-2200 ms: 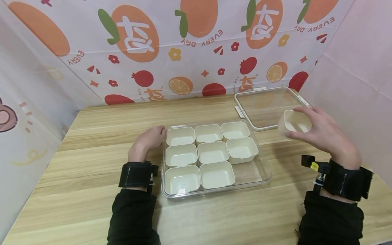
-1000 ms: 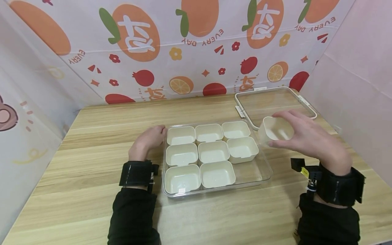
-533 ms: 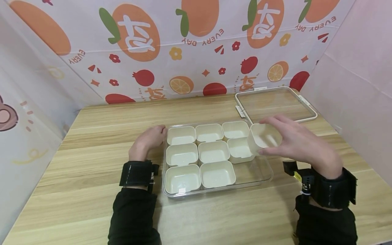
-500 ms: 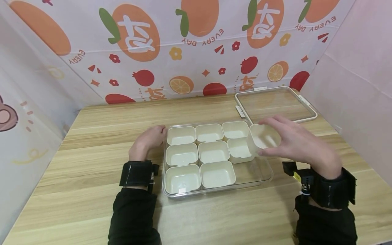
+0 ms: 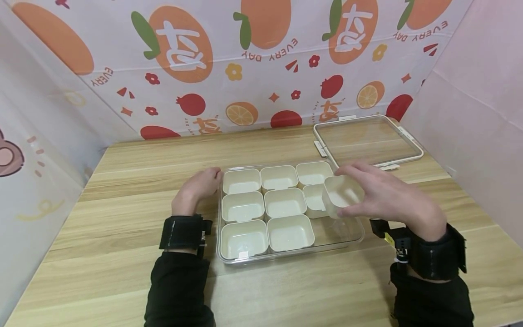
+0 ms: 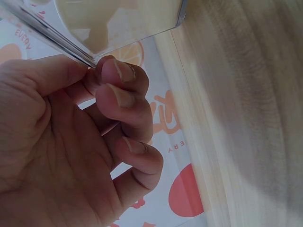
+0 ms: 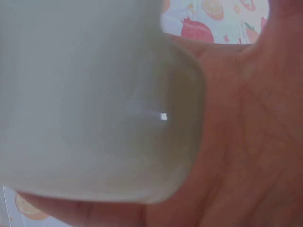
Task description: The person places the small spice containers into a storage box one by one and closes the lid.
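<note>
A clear plastic box (image 5: pixel 328 234) lies on the table, holding several cream-coloured small bins (image 5: pixel 288 234) in rows. Its front right space shows bare floor. At the box's left wall, my left hand (image 5: pixel 199 188) pinches the rim between thumb and index finger; the left wrist view shows the hand (image 6: pixel 80 127) with its other fingers curled beside the wall. My right hand (image 5: pixel 388 197) grips another cream bin (image 5: pixel 342 195) between thumb and fingers, tilted, above the box's right side. That bin partly covers the middle right one. In the right wrist view the held bin (image 7: pixel 94 109) sits against the palm.
A clear lid (image 5: pixel 367 138) with a white frame and side clips lies at the back right, close behind the box. The wooden table (image 5: pixel 122 218) meets a fruit-print cloth (image 5: pixel 261 100) at the back and pale cloths at both sides.
My right hand has carried the cream bin leftward and toward me, from beside the lid to over the box's right side. The left hand stays at the rim.
</note>
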`<state>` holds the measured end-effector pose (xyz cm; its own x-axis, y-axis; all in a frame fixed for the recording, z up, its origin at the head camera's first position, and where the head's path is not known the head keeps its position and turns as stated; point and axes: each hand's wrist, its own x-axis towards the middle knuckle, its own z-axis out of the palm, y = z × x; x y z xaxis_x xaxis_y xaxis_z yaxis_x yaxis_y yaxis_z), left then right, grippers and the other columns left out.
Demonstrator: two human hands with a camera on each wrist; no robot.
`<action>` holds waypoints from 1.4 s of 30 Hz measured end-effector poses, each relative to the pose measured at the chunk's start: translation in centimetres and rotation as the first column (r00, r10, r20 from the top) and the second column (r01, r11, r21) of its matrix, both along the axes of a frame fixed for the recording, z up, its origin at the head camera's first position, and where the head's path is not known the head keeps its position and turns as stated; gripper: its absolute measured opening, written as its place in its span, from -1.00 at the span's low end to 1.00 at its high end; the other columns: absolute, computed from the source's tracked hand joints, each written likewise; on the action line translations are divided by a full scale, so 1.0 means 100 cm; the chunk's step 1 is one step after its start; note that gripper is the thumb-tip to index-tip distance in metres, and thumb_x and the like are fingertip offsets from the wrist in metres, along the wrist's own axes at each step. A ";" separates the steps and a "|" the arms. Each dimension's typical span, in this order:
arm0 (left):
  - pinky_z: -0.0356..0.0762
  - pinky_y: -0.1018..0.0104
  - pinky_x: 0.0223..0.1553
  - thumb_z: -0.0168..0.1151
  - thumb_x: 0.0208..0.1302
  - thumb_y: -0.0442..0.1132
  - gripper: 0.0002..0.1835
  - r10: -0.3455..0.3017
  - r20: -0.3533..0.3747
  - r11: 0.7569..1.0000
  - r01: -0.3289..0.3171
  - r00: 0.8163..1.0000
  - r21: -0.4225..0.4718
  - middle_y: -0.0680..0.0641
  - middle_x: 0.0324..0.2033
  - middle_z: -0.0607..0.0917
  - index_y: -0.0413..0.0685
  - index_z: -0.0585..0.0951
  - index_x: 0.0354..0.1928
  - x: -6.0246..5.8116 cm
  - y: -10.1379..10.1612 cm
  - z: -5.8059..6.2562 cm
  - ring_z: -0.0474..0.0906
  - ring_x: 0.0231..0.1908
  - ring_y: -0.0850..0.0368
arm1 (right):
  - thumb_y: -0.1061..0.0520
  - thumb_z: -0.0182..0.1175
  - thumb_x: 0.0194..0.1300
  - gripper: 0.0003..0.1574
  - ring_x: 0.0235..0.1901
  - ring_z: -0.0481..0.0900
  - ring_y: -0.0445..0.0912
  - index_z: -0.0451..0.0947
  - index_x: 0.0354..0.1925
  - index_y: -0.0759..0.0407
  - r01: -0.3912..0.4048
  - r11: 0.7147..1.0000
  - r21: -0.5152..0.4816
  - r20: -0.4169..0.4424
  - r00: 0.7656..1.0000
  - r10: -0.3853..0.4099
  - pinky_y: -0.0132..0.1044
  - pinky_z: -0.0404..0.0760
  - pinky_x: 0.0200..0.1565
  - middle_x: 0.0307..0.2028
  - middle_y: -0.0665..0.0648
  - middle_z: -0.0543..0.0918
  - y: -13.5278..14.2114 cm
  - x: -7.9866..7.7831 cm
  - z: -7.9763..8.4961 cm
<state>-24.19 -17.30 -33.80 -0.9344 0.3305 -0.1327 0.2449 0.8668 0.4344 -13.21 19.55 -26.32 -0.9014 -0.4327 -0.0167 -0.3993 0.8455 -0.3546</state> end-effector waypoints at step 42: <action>0.32 0.13 -0.40 -0.33 0.41 -0.22 -0.69 0.001 0.007 1.000 -0.002 1.000 0.010 -0.12 -0.58 0.38 -0.16 0.38 -0.39 0.000 0.000 -0.001 0.36 -0.47 -0.02 | -0.05 0.47 -0.35 -0.32 -0.43 0.34 -0.09 0.30 -0.28 0.07 -0.030 0.967 0.255 0.182 0.983 -0.018 -0.21 0.39 -0.44 -0.45 -0.01 0.40 -0.041 0.002 -0.017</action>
